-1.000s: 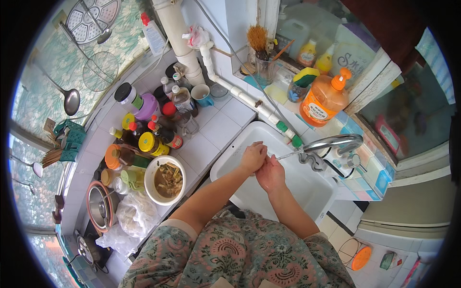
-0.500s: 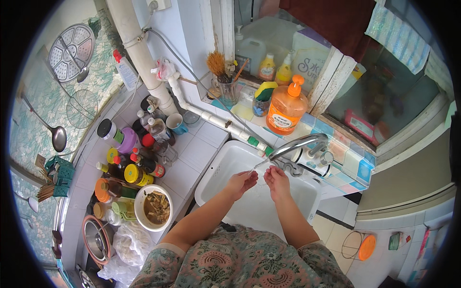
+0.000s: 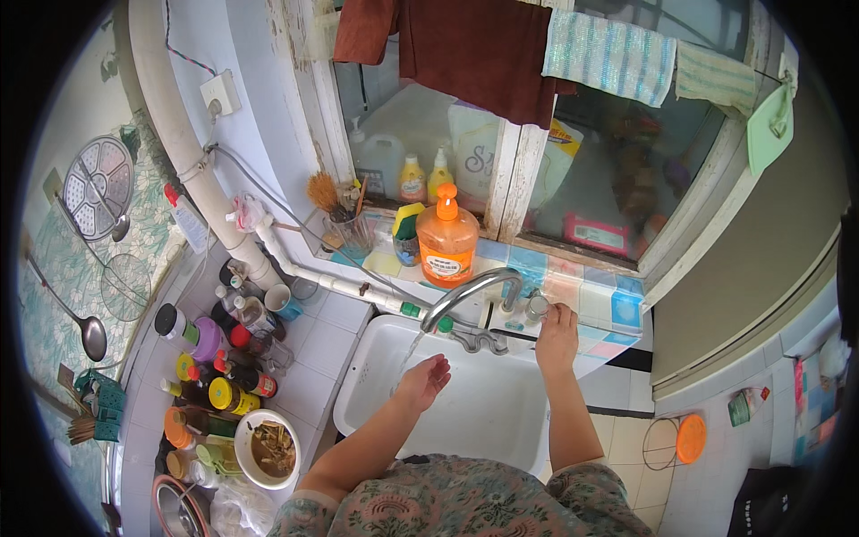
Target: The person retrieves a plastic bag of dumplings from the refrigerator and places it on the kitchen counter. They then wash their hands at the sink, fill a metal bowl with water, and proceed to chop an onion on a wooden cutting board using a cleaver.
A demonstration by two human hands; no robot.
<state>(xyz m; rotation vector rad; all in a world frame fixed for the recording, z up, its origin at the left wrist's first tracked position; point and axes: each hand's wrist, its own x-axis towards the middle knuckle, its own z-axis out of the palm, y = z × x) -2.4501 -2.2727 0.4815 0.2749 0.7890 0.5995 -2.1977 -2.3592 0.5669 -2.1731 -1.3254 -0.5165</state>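
My left hand [image 3: 424, 379] is held open, palm up, under the stream of water that runs from the curved metal faucet [image 3: 465, 295] into the white sink [image 3: 358, 403]. My right hand [image 3: 557, 336] reaches to the back of the sink, and its fingers close around the metal tap handle [image 3: 537, 307] on the tiled ledge. An orange pump bottle of soap [image 3: 446, 242] stands just behind the faucet.
Left of the sink the tiled counter holds several sauce bottles and jars [image 3: 219, 358], a white bowl of food [image 3: 267, 447] and a cup [image 3: 278, 299]. A white pipe [image 3: 201, 170] runs up the wall. Ladles and a strainer [image 3: 98, 188] hang at left. Cloths [image 3: 474, 49] hang above the window.
My hands were together under the faucet and have parted: the right one has gone to the tap handle, the left stays under the water. The view has tilted up toward the window.
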